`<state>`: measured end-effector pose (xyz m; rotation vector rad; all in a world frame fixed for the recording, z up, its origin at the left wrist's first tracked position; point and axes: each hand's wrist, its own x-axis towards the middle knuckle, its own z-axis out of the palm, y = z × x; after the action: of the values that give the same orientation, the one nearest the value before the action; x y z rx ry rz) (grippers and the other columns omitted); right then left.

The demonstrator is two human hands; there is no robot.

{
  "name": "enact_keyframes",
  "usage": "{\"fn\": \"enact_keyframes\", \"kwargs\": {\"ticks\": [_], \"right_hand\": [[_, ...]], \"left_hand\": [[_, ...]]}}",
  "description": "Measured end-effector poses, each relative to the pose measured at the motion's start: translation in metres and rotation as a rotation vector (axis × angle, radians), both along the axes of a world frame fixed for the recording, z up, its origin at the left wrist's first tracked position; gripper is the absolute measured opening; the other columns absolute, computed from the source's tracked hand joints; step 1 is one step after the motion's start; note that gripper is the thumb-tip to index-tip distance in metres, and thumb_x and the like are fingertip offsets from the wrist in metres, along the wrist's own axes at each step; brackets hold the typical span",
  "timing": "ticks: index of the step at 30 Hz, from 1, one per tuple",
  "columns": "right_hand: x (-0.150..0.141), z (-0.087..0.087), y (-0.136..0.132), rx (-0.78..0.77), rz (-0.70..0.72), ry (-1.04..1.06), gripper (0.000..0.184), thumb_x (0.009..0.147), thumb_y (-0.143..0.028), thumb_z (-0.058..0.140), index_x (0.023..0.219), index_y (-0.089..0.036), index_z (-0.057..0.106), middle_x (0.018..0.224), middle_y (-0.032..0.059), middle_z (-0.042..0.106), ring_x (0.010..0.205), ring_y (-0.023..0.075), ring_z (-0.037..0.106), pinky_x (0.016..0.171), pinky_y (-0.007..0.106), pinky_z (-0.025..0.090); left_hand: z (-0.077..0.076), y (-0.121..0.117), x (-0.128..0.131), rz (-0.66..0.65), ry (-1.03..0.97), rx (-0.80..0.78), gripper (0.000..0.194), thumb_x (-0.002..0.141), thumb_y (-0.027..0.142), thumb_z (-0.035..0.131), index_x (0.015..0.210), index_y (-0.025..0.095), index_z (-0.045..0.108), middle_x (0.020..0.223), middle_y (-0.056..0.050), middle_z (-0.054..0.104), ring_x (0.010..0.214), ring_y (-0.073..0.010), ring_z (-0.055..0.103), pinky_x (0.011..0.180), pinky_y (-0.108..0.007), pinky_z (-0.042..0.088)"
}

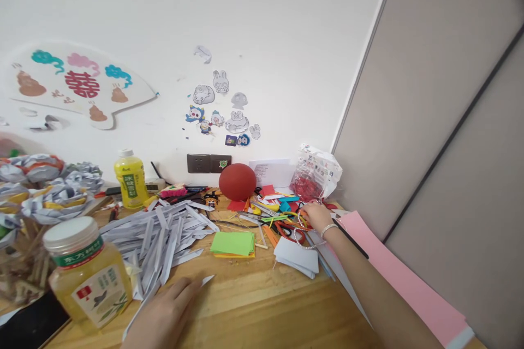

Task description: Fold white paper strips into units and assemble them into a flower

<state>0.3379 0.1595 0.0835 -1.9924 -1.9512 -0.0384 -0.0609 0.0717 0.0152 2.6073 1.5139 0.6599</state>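
Observation:
My left hand (pixel 166 308) rests low on the wooden table with its fingers together. From its fingertips sticks the pointed end of a white folded paper piece (pixel 208 280). To its left lies a heap of white folded paper strips (pixel 164 229). My right hand (pixel 316 215) reaches to the back right, fingers bent among the clutter, beside a string of pearl-like beads (pixel 305 245); what its fingertips grip is hidden. Close to that hand are orange-handled scissors (pixel 290 232) and a plastic bag with red contents (pixel 307 185). A white paper stack (pixel 297 257) lies below it.
Green paper sheets (pixel 232 244) lie mid-table. A red balloon (pixel 237 182) sits against the wall. On the left stand a large jar of yellow drink (pixel 90 278), a yellow bottle (pixel 131 180) and folded paper flowers (pixel 57 202). Pink paper (pixel 401 272) runs along the right edge.

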Motion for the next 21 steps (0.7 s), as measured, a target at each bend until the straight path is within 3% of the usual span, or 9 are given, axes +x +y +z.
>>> {"fn": "enact_keyframes", "kwargs": {"ticks": [4,6,7,9,12,16,18,21], "right_hand": [[-0.026,0.019,-0.015,0.161,0.062,0.245,0.032,0.09,-0.018,0.032,0.107,-0.012,0.057,0.106,0.0118,0.064,0.096,0.0197,0.058,0.081,0.03,0.044],[-0.052,0.023,-0.029,0.191,0.118,0.353,0.034,0.09,-0.021,0.027,0.11,-0.013,0.055,0.1,0.0091,0.066,0.09,0.0182,0.061,0.075,0.029,0.047],[-0.067,0.023,-0.038,0.2,0.164,0.429,0.033,0.09,-0.024,0.029,0.108,-0.014,0.055,0.097,0.0073,0.066,0.087,0.0174,0.062,0.073,0.028,0.048],[-0.099,0.02,-0.057,0.146,0.368,0.819,0.028,0.086,-0.028,0.041,0.105,-0.015,0.057,0.094,0.0061,0.066,0.087,0.0189,0.062,0.075,0.03,0.049],[-0.146,0.009,-0.083,0.035,0.5,1.105,0.023,0.079,-0.027,0.051,0.098,-0.017,0.058,0.085,0.0033,0.066,0.084,0.0188,0.063,0.077,0.032,0.049],[-0.19,-0.007,-0.103,-0.047,0.469,1.168,0.017,0.076,-0.023,0.05,0.09,-0.018,0.058,0.077,0.0011,0.064,0.075,0.017,0.062,0.07,0.029,0.049],[-0.203,-0.013,-0.107,-0.056,0.451,1.134,0.013,0.074,-0.02,0.048,0.083,-0.018,0.057,0.073,0.0002,0.061,0.071,0.0157,0.06,0.065,0.027,0.047],[-0.21,-0.018,-0.11,-0.06,0.447,1.092,0.015,0.07,-0.015,0.046,0.081,-0.018,0.056,0.073,-0.0007,0.059,0.07,0.0138,0.057,0.062,0.023,0.045]], "left_hand": [[-0.004,-0.001,0.0,0.045,-0.045,0.018,0.061,0.073,0.008,0.034,0.129,0.028,0.047,0.105,-0.005,0.067,0.089,-0.0201,0.066,0.072,-0.028,0.052],[-0.003,-0.003,0.004,0.022,-0.094,-0.005,0.062,0.071,0.005,0.033,0.126,0.03,0.049,0.108,-0.004,0.065,0.092,-0.0188,0.065,0.074,-0.027,0.052],[-0.001,-0.004,0.006,-0.019,-0.129,-0.028,0.059,0.071,0.005,0.033,0.121,0.03,0.054,0.107,-0.003,0.065,0.094,-0.0179,0.064,0.077,-0.026,0.051],[0.005,-0.008,0.013,-0.107,-0.206,-0.1,0.048,0.075,0.009,0.034,0.108,0.029,0.062,0.102,-0.003,0.066,0.094,-0.0168,0.063,0.08,-0.025,0.05],[0.016,-0.019,0.026,-0.116,-0.354,-0.185,0.035,0.084,0.02,0.033,0.098,0.024,0.065,0.093,-0.005,0.067,0.09,-0.0182,0.062,0.08,-0.026,0.049],[0.027,-0.035,0.042,-0.165,-0.466,-0.279,0.031,0.089,0.036,0.037,0.092,0.021,0.063,0.088,-0.006,0.064,0.085,-0.0193,0.06,0.078,-0.029,0.048],[0.028,-0.041,0.047,-0.188,-0.465,-0.307,0.03,0.088,0.04,0.04,0.084,0.019,0.061,0.08,-0.006,0.061,0.076,-0.0184,0.058,0.071,-0.028,0.047],[0.026,-0.043,0.051,-0.123,-0.477,-0.281,0.036,0.09,0.038,0.032,0.065,0.019,0.051,0.068,-0.004,0.056,0.065,-0.0168,0.053,0.063,-0.027,0.044]]}}
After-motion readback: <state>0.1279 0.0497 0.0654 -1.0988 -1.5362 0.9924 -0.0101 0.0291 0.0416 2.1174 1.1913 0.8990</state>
